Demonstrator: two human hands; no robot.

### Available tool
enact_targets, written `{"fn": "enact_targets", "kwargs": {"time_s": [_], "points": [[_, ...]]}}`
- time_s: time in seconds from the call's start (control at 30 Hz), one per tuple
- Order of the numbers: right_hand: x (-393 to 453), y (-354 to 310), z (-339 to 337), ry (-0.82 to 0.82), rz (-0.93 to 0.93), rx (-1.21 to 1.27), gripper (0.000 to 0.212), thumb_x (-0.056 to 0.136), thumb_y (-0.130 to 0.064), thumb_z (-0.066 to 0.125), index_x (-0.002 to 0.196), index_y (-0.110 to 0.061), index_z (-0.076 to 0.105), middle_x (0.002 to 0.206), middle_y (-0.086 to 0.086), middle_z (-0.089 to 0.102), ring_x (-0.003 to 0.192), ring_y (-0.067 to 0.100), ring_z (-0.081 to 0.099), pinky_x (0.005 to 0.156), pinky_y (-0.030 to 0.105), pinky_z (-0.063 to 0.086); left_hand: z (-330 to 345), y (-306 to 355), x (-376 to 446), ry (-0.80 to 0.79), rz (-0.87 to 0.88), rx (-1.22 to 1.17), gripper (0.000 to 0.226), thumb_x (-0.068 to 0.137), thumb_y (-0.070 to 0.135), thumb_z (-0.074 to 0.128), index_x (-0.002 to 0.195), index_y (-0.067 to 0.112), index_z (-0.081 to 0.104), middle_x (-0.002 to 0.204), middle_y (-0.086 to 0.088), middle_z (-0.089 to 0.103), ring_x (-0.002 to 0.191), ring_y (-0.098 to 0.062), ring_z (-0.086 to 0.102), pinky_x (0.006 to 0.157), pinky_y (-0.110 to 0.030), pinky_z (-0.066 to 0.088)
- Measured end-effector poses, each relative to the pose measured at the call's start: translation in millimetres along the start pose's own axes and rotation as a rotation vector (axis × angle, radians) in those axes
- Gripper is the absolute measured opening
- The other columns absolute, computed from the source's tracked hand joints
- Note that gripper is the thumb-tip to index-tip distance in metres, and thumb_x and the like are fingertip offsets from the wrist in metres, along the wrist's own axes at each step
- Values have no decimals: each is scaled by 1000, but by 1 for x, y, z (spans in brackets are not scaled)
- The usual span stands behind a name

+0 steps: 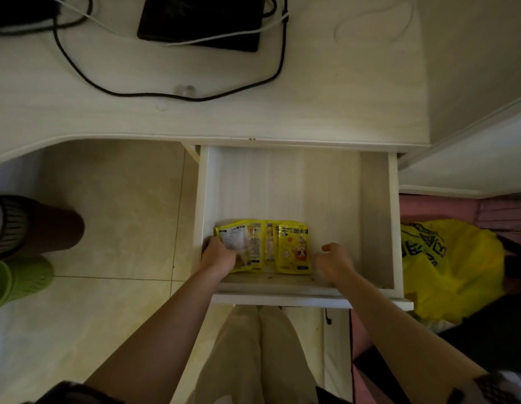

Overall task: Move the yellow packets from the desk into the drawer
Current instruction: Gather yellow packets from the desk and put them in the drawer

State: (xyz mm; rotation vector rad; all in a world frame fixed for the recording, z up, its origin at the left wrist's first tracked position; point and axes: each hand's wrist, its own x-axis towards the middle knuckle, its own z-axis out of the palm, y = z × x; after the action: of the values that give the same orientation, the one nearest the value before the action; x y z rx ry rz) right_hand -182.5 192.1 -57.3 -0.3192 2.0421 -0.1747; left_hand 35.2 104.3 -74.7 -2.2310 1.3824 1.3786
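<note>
Head view: packets lie side by side at the drawer's near edge, left hand gripping the leftmost, right hand curled empty just right.

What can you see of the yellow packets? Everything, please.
The yellow packets are glossy, plastic-looking pouches with printed text and a cartoon picture, lying flat and overlapping in a row at the near end of the open drawer. The left hand grips the leftmost one; the right hand is just beside them, not touching.
</note>
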Motion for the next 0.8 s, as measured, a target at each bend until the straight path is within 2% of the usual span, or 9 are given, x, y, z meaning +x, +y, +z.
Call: {"fn": "enact_targets", "kwargs": {"time_s": [0.03,0.1,0.17,0.23,0.33,0.4,0.47,0.63,0.8], "points": [[-7,-1,-4,1,-29,-28,52,88,-10,53,139,-7,43,128,15,57,110,28,58,82,31,49,-3,1,-5,-10,7,-1,57,88,18,60,136,-2,38,115,-17,62,78,-20,60,50,-21,36],[-22,-3,-11,-4,-70,-66,50,90,-12,52,139,-8,42,114,13,61,91,23,61,66,25,46,-11,4,-19,-25,49,11,49,88,16,58,132,0,44,112,-17,64,71,-17,57,45,-20,33],[-38,-5,-16,8,-113,-109,47,91,-13,49,137,-10,42,102,9,59,70,14,56,51,21,39,-20,6,-35,-19,110,15,37,87,14,55,124,8,55,113,-14,66,80,-21,60,53,-23,40],[-52,-7,-20,26,-163,-146,45,91,-11,47,136,-11,44,103,9,59,63,10,51,47,21,36,-30,7,-52,4,178,13,35,88,12,53,123,13,58,119,-10,64,97,-25,62,70,-25,44],[-76,-15,-24,35,-264,-196,41,92,-12,46,132,-10,46,103,11,62,70,16,57,57,25,45,-50,6,-79,142,263,-10,30,92,11,51,120,12,60,122,-6,63,110,-25,59,78,-25,41],[-93,-22,-24,41,-363,-262,37,92,-15,47,128,-8,48,111,13,64,88,26,62,74,35,53,-61,0,-95,209,299,-76,26,91,11,52,116,11,61,118,-6,65,107,-23,62,83,-27,47],[-107,-31,-20,52,-473,-334,35,92,-16,47,127,-8,48,116,14,64,98,29,62,83,40,53,-71,-10,-109,261,332,-103,24,90,10,54,113,10,63,112,-6,68,102,-22,64,86,-30,50],[-141,-61,7,40,-725,-513,36,95,-19,45,129,-9,48,121,11,60,101,28,61,80,35,53,-90,-49,-138,394,386,-97,23,91,15,55,112,11,63,104,-8,70,94,-23,65,80,-36,53],[-176,-93,55,-9,-913,-699,34,95,-20,45,128,-9,48,121,11,57,106,27,58,84,36,52,-118,-97,-150,503,344,-42,28,95,20,47,121,18,57,106,-3,65,97,-19,59,80,-31,48]]}}
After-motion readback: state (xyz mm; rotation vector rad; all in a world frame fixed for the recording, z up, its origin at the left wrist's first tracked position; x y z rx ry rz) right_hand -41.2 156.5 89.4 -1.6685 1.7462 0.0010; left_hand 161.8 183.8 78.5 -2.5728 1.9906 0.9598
